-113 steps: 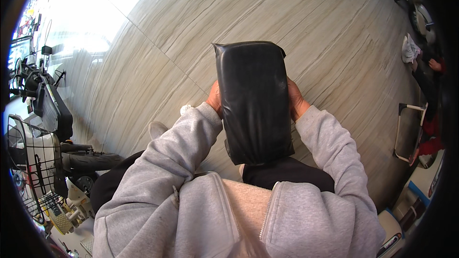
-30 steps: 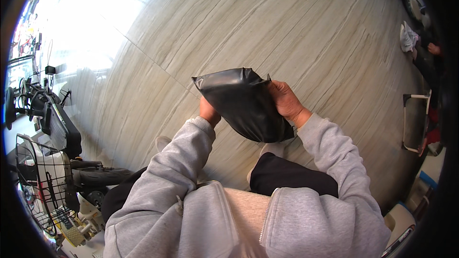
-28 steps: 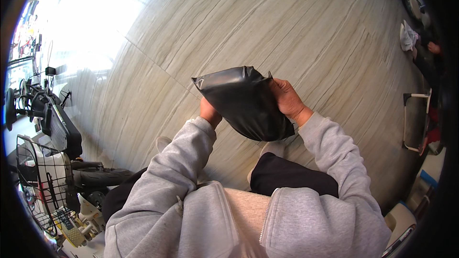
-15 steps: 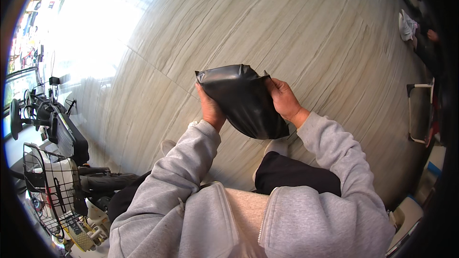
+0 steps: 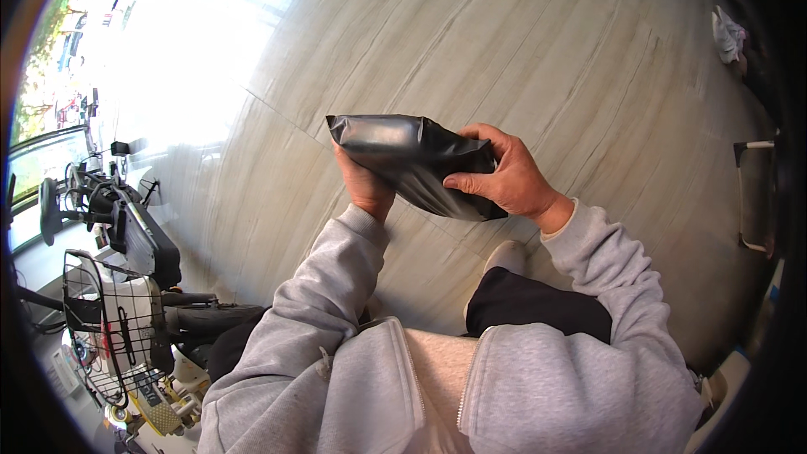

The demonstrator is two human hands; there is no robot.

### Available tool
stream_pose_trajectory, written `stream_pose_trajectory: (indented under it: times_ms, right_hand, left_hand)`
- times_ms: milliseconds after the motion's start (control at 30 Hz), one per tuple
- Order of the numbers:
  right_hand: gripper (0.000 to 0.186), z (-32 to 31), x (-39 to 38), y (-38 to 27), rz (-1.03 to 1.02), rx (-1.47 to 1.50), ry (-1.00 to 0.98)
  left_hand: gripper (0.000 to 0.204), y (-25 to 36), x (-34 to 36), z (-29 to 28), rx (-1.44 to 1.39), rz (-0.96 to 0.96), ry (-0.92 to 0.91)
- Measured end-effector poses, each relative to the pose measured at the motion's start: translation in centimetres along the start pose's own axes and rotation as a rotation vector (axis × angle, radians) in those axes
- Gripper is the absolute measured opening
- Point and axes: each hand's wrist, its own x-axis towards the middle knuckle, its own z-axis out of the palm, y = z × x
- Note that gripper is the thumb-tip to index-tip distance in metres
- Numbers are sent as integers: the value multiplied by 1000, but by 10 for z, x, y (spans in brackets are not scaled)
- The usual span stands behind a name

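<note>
A shiny black plastic mailing bag (image 5: 399, 155), plump with something inside, is held up in front of me over the floor. Its far edge is folded into pointed corners, and what it contains is hidden. My left hand (image 5: 363, 183) supports the bag's left side, with most of its fingers out of sight beneath. On the other side, my right hand (image 5: 508, 175) grips the right edge, thumb lying across the top face and fingers behind the far corner.
A bicycle with a black wire basket (image 5: 118, 328) stands close on my left, with a dark scooter-like vehicle (image 5: 139, 235) beyond it. Pale veined floor tiles (image 5: 504, 42) spread ahead. A metal-framed object (image 5: 752, 193) and a white shoe (image 5: 728, 34) are at the far right.
The bag has tilted, so its far side edge faces me more and its top face looks shorter. My right thumb has moved onto the top face. The view has shifted slightly.
</note>
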Motion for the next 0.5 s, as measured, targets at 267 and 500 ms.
stream_pose_trajectory:
  times_ms: [267, 500]
  right_hand:
    - [35, 1, 3, -14, -504, -494, 41]
    - [37, -5, 3, -2, -780, -735, 24]
  left_hand:
    - [58, 71, 1, 28, 346, 43, -141]
    - [74, 114, -64, 66, 1637, 973, -596]
